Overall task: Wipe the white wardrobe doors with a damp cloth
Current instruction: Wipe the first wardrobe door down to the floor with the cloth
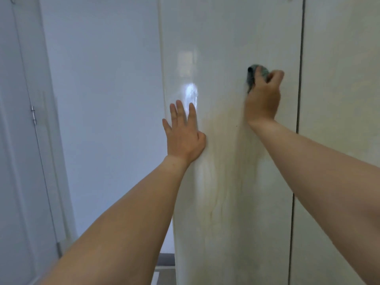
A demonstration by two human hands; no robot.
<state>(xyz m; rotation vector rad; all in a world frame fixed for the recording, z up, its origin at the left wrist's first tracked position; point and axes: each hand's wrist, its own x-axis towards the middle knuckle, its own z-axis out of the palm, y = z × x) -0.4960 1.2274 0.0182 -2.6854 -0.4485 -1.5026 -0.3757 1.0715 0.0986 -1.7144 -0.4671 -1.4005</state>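
The glossy white wardrobe door fills the middle of the head view, with faint yellowish streaks on its lower half. My left hand lies flat on the door near its left edge, fingers straight and pointing up. My right hand is higher and to the right, fingers curled round a small dark grey-green cloth that it presses against the door. Most of the cloth is hidden under the fingers. A second wardrobe door stands to the right, past a dark vertical gap.
A plain white wall runs left of the wardrobe. At the far left is a white room door with a metal hinge. A strip of grey floor shows at the wardrobe's foot.
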